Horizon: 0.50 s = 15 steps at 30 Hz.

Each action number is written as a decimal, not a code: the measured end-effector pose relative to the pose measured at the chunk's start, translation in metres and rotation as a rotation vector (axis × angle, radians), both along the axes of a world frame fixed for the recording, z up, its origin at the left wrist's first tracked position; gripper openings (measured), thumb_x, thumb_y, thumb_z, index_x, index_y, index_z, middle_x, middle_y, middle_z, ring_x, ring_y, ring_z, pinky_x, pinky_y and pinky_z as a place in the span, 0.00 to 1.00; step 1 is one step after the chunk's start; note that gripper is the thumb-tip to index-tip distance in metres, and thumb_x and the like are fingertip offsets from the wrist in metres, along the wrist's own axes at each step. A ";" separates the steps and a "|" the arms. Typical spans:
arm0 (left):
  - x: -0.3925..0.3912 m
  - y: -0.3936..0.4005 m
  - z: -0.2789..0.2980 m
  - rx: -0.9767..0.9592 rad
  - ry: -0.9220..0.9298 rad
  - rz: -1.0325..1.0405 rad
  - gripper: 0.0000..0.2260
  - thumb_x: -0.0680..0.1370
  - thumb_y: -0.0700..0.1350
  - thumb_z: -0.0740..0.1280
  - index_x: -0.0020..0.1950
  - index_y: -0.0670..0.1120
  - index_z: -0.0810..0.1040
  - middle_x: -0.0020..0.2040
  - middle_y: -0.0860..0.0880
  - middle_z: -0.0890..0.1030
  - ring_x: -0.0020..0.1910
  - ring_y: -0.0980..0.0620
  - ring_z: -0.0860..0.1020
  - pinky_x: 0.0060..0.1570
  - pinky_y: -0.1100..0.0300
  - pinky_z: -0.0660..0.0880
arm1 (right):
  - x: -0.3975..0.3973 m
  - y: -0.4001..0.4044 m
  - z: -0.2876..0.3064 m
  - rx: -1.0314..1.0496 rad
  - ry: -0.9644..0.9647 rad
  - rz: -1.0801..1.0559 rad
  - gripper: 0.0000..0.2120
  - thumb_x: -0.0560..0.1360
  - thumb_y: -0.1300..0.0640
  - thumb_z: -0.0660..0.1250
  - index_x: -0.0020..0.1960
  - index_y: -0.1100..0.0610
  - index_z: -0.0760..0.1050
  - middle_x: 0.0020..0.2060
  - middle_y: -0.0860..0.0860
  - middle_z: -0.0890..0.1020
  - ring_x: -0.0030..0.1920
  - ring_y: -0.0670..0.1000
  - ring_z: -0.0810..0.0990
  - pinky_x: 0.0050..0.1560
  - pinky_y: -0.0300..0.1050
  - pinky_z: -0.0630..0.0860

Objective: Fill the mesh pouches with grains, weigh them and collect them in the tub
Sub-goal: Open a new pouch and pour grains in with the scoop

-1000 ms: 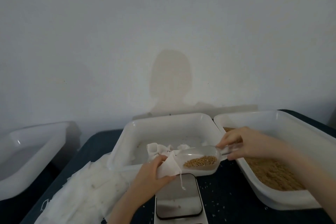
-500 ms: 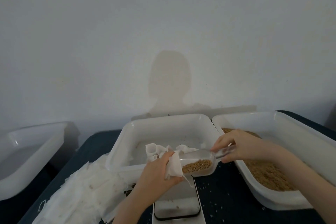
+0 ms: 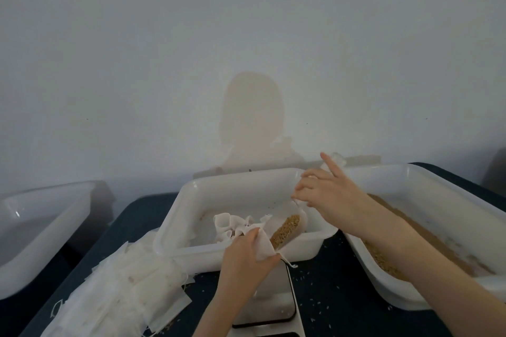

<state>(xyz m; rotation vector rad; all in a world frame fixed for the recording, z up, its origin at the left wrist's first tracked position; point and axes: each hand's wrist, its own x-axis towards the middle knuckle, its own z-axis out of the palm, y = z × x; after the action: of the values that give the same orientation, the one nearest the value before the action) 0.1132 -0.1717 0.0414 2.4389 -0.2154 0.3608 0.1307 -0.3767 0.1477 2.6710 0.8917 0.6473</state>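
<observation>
Plain pale wall (image 3: 164, 49), faint shadow (image 3: 253, 117), dark tabletop (image 3: 328, 282)

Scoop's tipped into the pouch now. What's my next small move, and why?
Probably keep the clear scoop tilted until it empties: grains still lie along it, its mouth inside the mesh pouch that the left hand holds open. The right hand lifts its handle end.

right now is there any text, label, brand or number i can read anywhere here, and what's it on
None can be read.
Scale: its glossy top is in view, but any display lies hidden at the bottom edge.
Tubs, mesh pouches, scoop: plain, no print visible.
Wall: only small dark specks and a shadow, no writing.
</observation>
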 end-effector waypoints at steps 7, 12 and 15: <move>0.001 -0.003 -0.007 -0.105 -0.086 0.080 0.24 0.69 0.60 0.71 0.61 0.52 0.73 0.48 0.58 0.77 0.49 0.56 0.76 0.45 0.66 0.70 | -0.004 0.019 0.006 -0.096 -0.463 0.118 0.18 0.59 0.70 0.72 0.40 0.49 0.83 0.38 0.47 0.81 0.51 0.51 0.81 0.68 0.65 0.57; 0.001 -0.003 -0.005 -0.135 -0.080 0.107 0.30 0.70 0.59 0.70 0.69 0.50 0.70 0.54 0.57 0.78 0.52 0.56 0.75 0.51 0.62 0.73 | -0.009 0.024 0.014 -0.150 -0.505 0.088 0.17 0.60 0.67 0.74 0.42 0.47 0.83 0.39 0.45 0.82 0.53 0.49 0.81 0.68 0.64 0.57; 0.000 -0.005 -0.004 -0.149 -0.076 0.097 0.29 0.70 0.59 0.70 0.68 0.51 0.70 0.52 0.58 0.77 0.50 0.57 0.75 0.50 0.62 0.74 | -0.008 0.018 0.010 -0.125 -0.522 0.091 0.20 0.63 0.71 0.64 0.42 0.48 0.83 0.40 0.45 0.82 0.51 0.49 0.81 0.68 0.65 0.60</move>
<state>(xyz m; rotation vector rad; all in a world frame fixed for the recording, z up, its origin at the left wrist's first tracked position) 0.1133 -0.1765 0.0378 2.2959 -0.0994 0.4957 0.1227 -0.3588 0.1580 2.1939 0.8662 1.1924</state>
